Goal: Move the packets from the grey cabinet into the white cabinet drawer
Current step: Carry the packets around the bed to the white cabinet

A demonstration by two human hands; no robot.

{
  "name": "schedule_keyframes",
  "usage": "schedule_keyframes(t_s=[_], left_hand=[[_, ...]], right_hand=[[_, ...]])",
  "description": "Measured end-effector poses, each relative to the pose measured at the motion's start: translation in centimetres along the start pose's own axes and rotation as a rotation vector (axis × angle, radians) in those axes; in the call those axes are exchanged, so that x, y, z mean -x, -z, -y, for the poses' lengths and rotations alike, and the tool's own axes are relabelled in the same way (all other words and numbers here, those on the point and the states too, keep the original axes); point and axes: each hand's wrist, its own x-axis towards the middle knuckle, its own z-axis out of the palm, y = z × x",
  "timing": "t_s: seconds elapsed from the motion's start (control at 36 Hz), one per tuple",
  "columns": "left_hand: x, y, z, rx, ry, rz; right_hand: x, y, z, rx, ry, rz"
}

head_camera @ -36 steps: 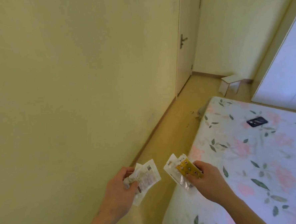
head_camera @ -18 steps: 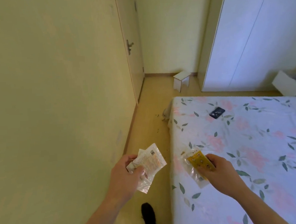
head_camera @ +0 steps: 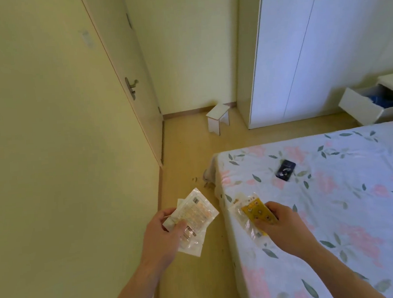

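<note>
Item one: I see the left hand point(head_camera: 160, 234) pinching crinkly clear-and-white plastic packets point(head_camera: 193, 218) over the floor. Item two: the right hand point(head_camera: 279, 226) grips a glossy yellow printed packet point(head_camera: 256, 210) (clear packet beneath) above the floral bed sheet point(head_camera: 332, 209). White open drawer point(head_camera: 370, 107) far right.

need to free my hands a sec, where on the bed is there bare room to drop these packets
The bed is bare between the right hand and the dark phone, and to the right of both. Only the phone's patch is taken.
</note>
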Motion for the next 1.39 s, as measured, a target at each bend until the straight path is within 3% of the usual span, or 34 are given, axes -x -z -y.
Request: schedule_keyframes(t_s=[0.5, 0.83, 1.17, 1.39], left_hand=[[-35.1, 1.2, -10.8, -0.02, -0.093, 0.293], [-54.0, -5.8, -19.6, -0.113, -0.145, 0.542], [-74.0, -12.4, -28.3, -0.145, -0.122, 0.551], [-85.5, -16.2, -33.5, -0.025, -0.047, 0.496]], right_hand=[[-26.0, -2.8, 14.1, -0.041, -0.058, -0.212], [-40.0, 0.2, 17.4, -0.134, -0.199, -0.37], [-62.3, 3.9, 18.5, -0.229, -0.27, -0.391], [-75.4, 9.4, 22.2, -0.2, -0.222, -0.365]])
